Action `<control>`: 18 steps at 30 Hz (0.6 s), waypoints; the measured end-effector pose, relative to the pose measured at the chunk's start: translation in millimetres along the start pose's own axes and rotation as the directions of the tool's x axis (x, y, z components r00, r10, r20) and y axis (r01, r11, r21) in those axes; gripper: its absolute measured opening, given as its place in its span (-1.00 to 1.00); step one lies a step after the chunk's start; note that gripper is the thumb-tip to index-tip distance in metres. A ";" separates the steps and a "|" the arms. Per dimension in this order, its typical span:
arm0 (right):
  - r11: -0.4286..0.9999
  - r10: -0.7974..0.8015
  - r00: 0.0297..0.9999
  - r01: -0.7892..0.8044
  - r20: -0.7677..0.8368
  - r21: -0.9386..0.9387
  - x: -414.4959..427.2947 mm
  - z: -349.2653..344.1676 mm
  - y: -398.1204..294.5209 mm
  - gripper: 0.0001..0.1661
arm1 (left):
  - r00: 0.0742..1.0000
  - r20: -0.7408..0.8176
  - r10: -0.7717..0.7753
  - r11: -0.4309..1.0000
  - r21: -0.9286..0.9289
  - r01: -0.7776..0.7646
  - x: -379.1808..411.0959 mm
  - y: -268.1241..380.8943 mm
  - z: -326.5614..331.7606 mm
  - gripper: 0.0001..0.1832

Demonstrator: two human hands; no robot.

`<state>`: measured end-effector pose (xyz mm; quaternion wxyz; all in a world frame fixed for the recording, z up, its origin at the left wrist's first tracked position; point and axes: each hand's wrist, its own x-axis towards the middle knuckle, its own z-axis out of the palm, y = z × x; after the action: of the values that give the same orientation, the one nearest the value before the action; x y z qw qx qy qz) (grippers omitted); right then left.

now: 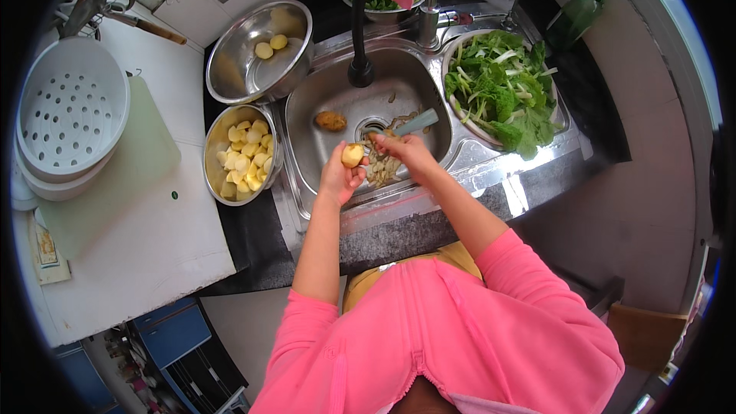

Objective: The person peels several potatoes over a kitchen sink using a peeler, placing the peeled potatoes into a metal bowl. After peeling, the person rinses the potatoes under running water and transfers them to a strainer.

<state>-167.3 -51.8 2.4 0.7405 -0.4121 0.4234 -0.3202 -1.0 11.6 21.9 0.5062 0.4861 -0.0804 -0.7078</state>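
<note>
Over the near part of the steel sink (310, 92), my left hand (340, 177) holds a mostly peeled potato (352, 155) with a brown patch of skin at its top. To its right, my right hand (405, 154) grips a peeler (418, 121) with a pale grey-green handle; its head is close to the potato, partly hidden by my fingers. Beneath my hands, peelings (382, 168) lie in the sink around the drain. An unpeeled potato (330, 121) rests on the sink floor, left of the drain.
Left of the sink stand a bowl of peeled potato pieces (247, 155) and a larger tilted steel bowl (221, 69) with two potatoes. Leafy greens (506, 86) fill a basin at right. A black faucet hose (359, 29) hangs above the sink. A white colander (75, 121) stands far left.
</note>
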 end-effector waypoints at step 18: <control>0.933 0.114 0.992 -0.123 0.046 0.338 -18.8 15.2 -12.8 -0.72 | 0.897 -0.104 0.430 0.791 0.522 -0.319 3.0 3.0 18.2 -0.71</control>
<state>-163.6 -37.1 25.2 0.8239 -0.2556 0.3763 -0.3381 -13.1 0.9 31.2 0.5020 0.6469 -0.2972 -0.4911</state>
